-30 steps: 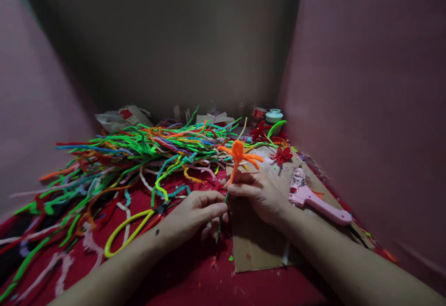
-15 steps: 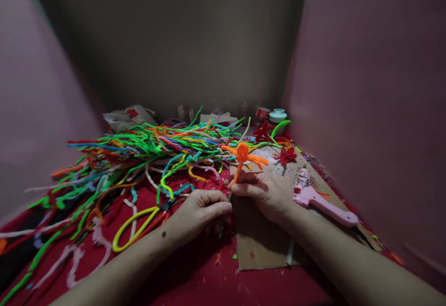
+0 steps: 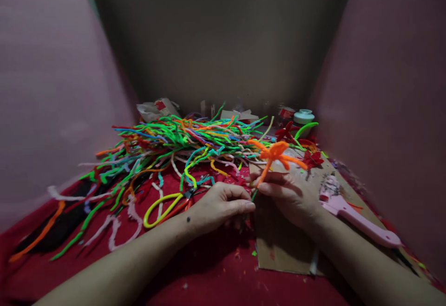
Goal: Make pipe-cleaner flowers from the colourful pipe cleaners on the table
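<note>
An orange pipe-cleaner flower [image 3: 275,152] stands tilted between my hands, with several looped petals and an orange stem that turns dark green lower down. My right hand [image 3: 287,192] pinches the stem just under the petals. Below it, my left hand [image 3: 228,204] is closed on the green part of the stem, whose lower end is mostly hidden by the fingers. Beneath my right hand lies a piece of cardboard [image 3: 275,250]. Pliers with yellow and red handles [image 3: 163,208] rest beside my left wrist.
A heap of coloured pipe cleaners [image 3: 188,134] covers the back left of the red cloth [image 3: 209,269]. A pink glue gun [image 3: 362,222] lies at the right on the cardboard. Red pipe-cleaner flowers [image 3: 312,159] and a mint-green jar [image 3: 304,116] stand behind. Walls enclose the sides.
The camera view has swung left, so everything appears further right. The orange flower has turned and tipped, so its petals now spread more openly. Both hands keep hold of the stem.
</note>
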A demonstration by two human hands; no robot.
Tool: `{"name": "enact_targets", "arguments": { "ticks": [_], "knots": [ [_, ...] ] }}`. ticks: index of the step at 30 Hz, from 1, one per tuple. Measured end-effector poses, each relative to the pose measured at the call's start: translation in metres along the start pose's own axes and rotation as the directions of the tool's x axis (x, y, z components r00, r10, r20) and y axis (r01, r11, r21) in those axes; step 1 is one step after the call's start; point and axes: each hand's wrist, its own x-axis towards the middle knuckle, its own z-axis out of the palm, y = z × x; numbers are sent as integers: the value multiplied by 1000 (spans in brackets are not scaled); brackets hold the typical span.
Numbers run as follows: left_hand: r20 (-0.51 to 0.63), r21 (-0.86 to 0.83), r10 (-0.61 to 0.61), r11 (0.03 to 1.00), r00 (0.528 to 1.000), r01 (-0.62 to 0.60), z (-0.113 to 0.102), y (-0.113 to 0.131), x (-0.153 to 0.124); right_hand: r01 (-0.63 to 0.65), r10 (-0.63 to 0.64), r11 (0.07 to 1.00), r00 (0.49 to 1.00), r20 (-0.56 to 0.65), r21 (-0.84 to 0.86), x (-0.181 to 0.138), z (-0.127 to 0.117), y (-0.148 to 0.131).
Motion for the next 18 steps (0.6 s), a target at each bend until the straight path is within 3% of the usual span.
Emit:
{"name": "enact_targets", "arguments": {
  "ticks": [6, 11, 15, 18],
  "knots": [
    [126, -120, -3, 993, 992, 18, 0, 0, -1, -30, 33, 993, 999, -28, 115, 0, -4, -4],
    [287, -73, -14, 997, 958, 36, -5, -1, -4, 74, -75, 981, 997, -1, 177, -2, -5, -18],
    [384, -47, -53, 996, 922, 77, -4, -3, -5, 91, -118, 976, 985, 130, 199, -5, -7, -20],
    [384, -5, -66, 997, 921, 73, -2, -5, -5, 10, -56, 987, 956, 288, 159, -9, -3, -16]
  ]
}}
